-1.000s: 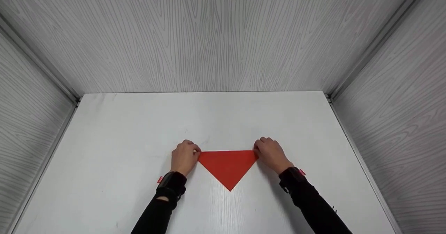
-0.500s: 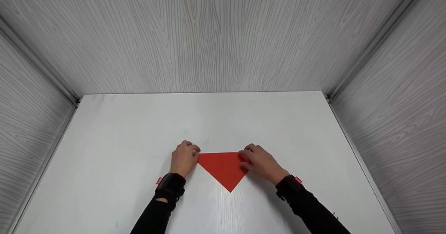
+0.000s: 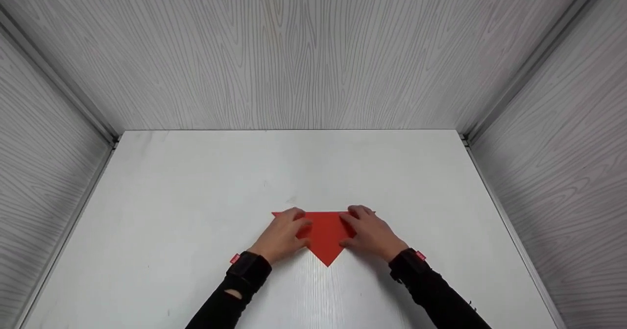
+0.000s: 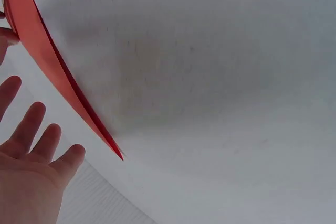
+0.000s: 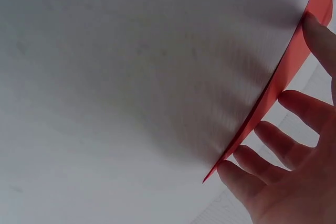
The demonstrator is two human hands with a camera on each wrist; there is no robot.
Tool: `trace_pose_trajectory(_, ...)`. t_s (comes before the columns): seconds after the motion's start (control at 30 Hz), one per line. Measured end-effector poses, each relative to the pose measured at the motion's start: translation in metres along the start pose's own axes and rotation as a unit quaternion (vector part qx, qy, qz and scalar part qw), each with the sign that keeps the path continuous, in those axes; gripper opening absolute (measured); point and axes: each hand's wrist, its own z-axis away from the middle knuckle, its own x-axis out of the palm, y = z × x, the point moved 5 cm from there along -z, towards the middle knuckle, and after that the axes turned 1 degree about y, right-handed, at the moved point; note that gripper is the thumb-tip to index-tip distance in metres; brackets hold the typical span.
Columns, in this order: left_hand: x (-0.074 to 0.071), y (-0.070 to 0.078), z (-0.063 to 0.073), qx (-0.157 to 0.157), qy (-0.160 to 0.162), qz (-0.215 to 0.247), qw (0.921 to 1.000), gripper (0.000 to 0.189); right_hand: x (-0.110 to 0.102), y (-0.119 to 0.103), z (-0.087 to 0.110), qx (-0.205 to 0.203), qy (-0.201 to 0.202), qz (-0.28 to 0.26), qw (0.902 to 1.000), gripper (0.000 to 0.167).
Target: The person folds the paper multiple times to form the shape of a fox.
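A red sheet of paper, folded into a triangle, lies on the white table with its long edge at the far side and a point towards me. Over its left part is my left hand; in the left wrist view the spread fingers stand apart from the paper. My right hand rests at the right part. Seen from the right wrist, its fairly straight fingertips touch along the paper's edge, the thumb on its surface. Both hands hide parts of the triangle's sides.
The white tabletop spreads around the paper. Grey wood-grain panels close it in at the back, on the left and on the right.
My right hand let go of the right corner and moved inward onto the paper. Later my left hand left the left corner and also moved inward. Both corners now show.
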Motion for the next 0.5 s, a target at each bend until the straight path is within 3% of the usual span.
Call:
trace_pose_trajectory(0.1,0.006,0.000,-0.001,0.007,-0.008,-0.015,0.9998,0.045,-0.001,0.004,-0.002,0.002,-0.001,-0.001,1.0000,0.071)
trace_pose_trajectory(0.33,0.013,-0.012,-0.005,-0.012,-0.016,-0.019,0.9996,0.050,-0.004,0.011,-0.008,0.011,0.000,0.005,0.9999,0.071)
trace_pose_trajectory(0.5,0.016,-0.016,-0.006,-0.001,-0.028,-0.023,0.9993,0.049,-0.004,0.005,-0.011,-0.023,0.004,0.017,0.9996,0.069)
